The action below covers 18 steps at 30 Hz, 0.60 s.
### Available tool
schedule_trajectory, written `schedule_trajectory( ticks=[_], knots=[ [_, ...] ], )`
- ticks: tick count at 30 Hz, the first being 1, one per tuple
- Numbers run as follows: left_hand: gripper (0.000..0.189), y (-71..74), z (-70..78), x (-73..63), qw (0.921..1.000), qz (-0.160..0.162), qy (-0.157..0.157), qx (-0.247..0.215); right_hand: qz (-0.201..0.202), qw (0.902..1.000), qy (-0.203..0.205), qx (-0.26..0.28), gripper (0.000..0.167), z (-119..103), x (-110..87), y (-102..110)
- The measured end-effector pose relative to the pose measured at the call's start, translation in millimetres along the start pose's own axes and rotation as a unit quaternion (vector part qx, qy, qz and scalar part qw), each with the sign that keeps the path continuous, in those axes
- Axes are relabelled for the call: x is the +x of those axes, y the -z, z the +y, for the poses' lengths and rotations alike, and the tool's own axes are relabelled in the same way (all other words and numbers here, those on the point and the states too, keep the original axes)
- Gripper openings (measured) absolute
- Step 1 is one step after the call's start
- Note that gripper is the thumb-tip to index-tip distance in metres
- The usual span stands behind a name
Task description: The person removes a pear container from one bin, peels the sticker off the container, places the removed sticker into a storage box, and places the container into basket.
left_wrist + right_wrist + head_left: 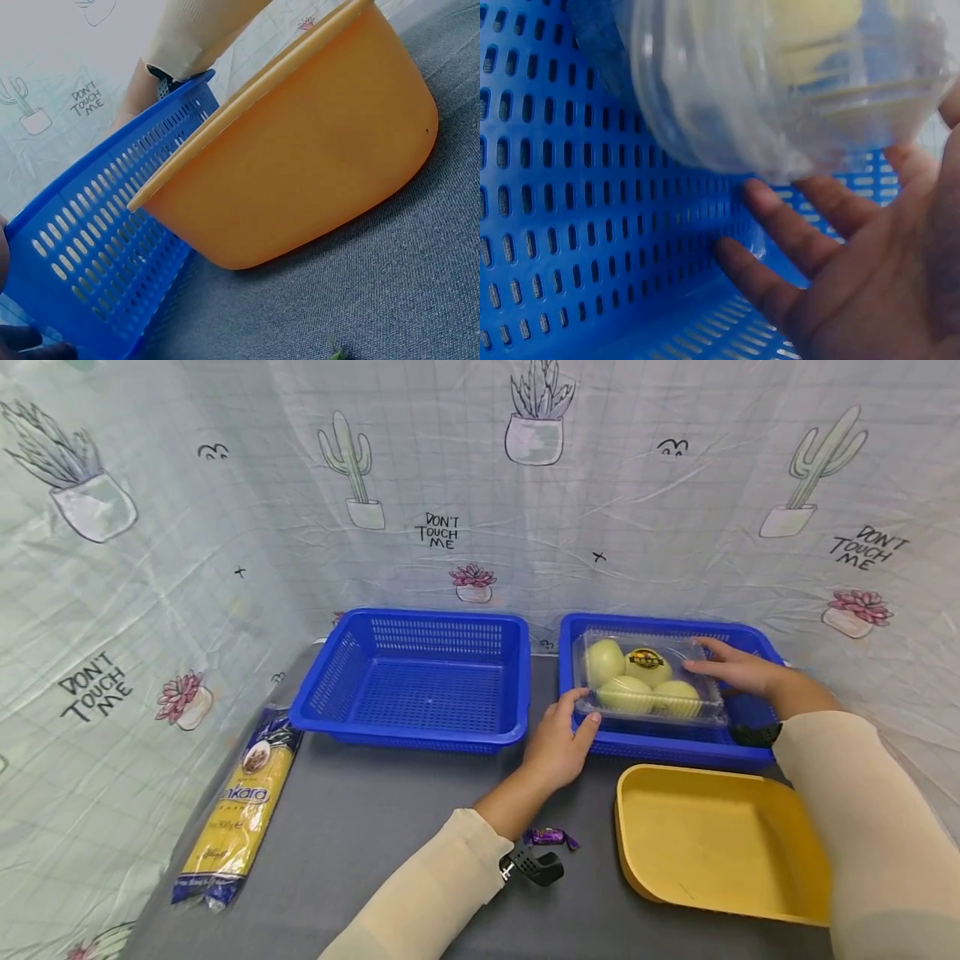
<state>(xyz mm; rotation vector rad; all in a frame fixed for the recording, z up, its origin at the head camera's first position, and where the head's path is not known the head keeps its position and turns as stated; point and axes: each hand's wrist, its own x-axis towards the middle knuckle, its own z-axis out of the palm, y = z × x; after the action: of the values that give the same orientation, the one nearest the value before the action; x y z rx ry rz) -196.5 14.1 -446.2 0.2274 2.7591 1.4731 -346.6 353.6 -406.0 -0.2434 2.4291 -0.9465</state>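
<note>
A clear plastic clamshell box (651,681) is holding four pale yellow-green round fruits, one wearing a round yellow and black sticker whose print is too small to read. The box is sitting inside the right-hand blue slotted basket (757,643), and both hands are gripping it at its ends. The left hand (558,739) is reaching over the basket's near rim, thumb and fingers curling around the box's near left corner. The right hand (738,672) is lying on the far right end of the lid, fingers spreading along its top edge; in the right wrist view the fingers (780,225) are extending under the rounded plastic shell (780,82), against the basket's slotted wall.

Just in front of the right forearm, a yellow plastic tub (720,843) is lying on the grey table (375,827). Left of the left hand, a second blue basket (420,677) is standing. Beside the left wrist, a small purple-wrapped candy (551,837) is resting. Well to the left of both hands, a long yellow pasta packet (240,806) is showing the brand "ankara". The curtain (150,568) behind is printed with cacti and the words "DON'T TOUCH ME".
</note>
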Motion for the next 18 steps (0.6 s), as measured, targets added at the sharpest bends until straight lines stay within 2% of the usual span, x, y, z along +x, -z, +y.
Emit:
schedule_trajectory(
  ticks=[6,10,13,18],
  knots=[
    [0.05,0.6,2.1,-1.4,1.0,0.0,0.002,-0.008,-0.009,0.9987,0.005,0.049,0.096,4.6,0.9,-5.3],
    [0.05,1.3,2.5,-0.9,1.0,-0.001,0.005,-0.006,-0.03,0.9953,0.012,0.092,0.095,5.1,2.0,-7.4],
    [0.049,0.8,2.8,-0.8,1.0,0.001,0.003,-0.006,-0.056,0.9871,0.026,0.148,0.091,6.2,1.0,-7.2],
    [0.049,-0.5,2.1,-0.6,1.0,0.005,0.007,-0.003,-0.088,0.9658,0.056,0.238,0.086,6.1,-1.4,-6.7]
  ],
)
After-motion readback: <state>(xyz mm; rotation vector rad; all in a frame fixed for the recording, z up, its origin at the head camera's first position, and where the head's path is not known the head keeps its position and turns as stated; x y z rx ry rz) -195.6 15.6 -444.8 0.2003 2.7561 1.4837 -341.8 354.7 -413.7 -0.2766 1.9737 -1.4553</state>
